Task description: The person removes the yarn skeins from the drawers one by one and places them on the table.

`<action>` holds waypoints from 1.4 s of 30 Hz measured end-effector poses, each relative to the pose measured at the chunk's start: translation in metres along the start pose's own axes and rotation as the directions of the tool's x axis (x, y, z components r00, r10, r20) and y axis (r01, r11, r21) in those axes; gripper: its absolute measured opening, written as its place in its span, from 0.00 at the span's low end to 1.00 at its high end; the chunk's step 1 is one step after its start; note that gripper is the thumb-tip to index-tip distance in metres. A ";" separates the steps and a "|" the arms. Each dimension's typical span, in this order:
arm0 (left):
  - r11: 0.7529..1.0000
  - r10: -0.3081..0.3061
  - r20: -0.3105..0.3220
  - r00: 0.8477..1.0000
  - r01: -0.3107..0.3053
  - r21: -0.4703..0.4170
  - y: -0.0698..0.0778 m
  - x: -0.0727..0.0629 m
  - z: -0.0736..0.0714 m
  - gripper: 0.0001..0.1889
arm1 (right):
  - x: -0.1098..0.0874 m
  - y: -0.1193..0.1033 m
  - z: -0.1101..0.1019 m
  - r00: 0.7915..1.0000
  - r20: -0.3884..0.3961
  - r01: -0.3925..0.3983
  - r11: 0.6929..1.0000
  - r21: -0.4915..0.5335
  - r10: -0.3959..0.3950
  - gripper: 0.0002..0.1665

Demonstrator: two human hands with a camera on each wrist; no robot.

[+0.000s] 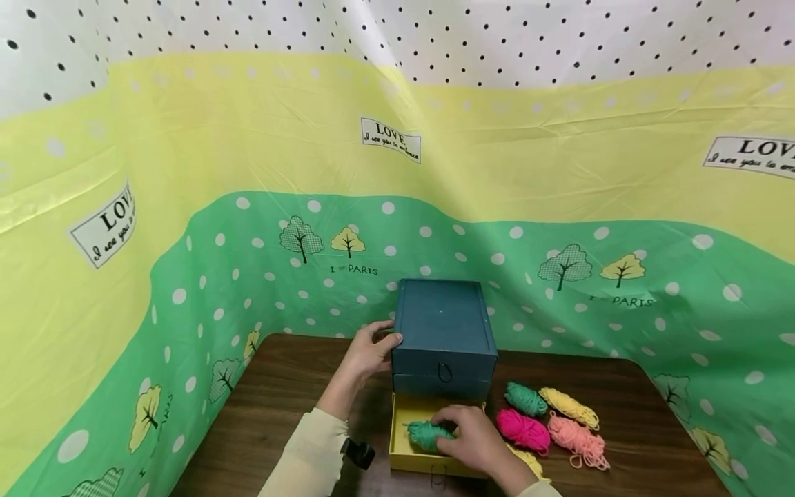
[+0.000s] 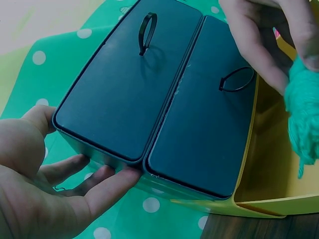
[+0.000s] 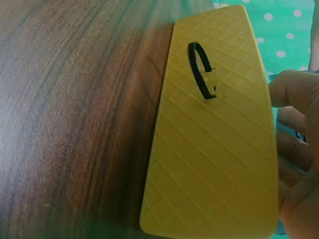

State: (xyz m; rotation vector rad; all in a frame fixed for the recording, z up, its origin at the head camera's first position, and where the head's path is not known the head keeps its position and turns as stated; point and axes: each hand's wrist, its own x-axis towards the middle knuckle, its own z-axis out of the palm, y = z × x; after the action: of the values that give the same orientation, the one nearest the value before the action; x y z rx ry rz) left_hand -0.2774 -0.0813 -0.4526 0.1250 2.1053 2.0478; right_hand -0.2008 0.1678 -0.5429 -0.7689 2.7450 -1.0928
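Note:
A blue drawer box (image 1: 442,317) stands on the table, its yellow bottom drawer (image 1: 405,462) pulled out at the front. Against the left side of the box, my left hand (image 1: 370,351) rests with its fingers fairly straight; in the left wrist view, the fingers (image 2: 112,191) touch the box's side. My right hand (image 1: 475,442) is over the yellow drawer, holding a green yarn skein (image 1: 425,436) between thumb and fingers. The skein (image 2: 304,114) also shows in the left wrist view. Only the drawer's front (image 3: 214,149), with its black loop handle (image 3: 199,69), fills the right wrist view.
Right of the drawer lie a green skein (image 1: 525,399), a yellow skein (image 1: 570,407), a magenta skein (image 1: 523,431) and a pink skein (image 1: 579,438). Another yellow skein (image 1: 529,461) is partly hidden by my right hand. A patterned curtain (image 1: 310,276) surrounds the wooden table (image 1: 248,428).

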 end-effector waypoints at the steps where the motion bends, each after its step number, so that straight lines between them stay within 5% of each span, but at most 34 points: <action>1: 1.000 -0.001 0.001 1.000 0.001 -0.001 0.000 0.000 0.000 0.32 | -0.001 -0.001 -0.001 1.000 -0.004 0.003 1.000 -0.003 -0.003 0.12; 19: 1.000 -0.010 -0.004 1.000 0.010 -0.009 -0.002 0.001 0.001 0.31 | -0.022 -0.003 -0.030 0.994 -0.105 -0.011 0.999 -0.051 0.006 0.11; 28: 1.000 -0.015 -0.035 0.999 0.015 -0.005 -0.005 0.002 0.003 0.31 | -0.041 -0.003 -0.053 0.989 -0.115 -0.100 0.995 -0.015 0.098 0.10; 42: 1.000 0.006 -0.035 0.999 -0.006 -0.013 0.002 -0.002 0.004 0.29 | -0.069 0.009 -0.079 0.939 -0.231 -0.267 0.963 -0.024 0.254 0.11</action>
State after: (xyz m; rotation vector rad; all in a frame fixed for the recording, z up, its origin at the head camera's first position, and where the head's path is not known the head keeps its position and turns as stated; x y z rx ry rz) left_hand -0.2748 -0.0782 -0.4502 0.0943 2.1134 2.0821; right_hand -0.1650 0.2556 -0.4970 -0.2839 2.9625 -1.1129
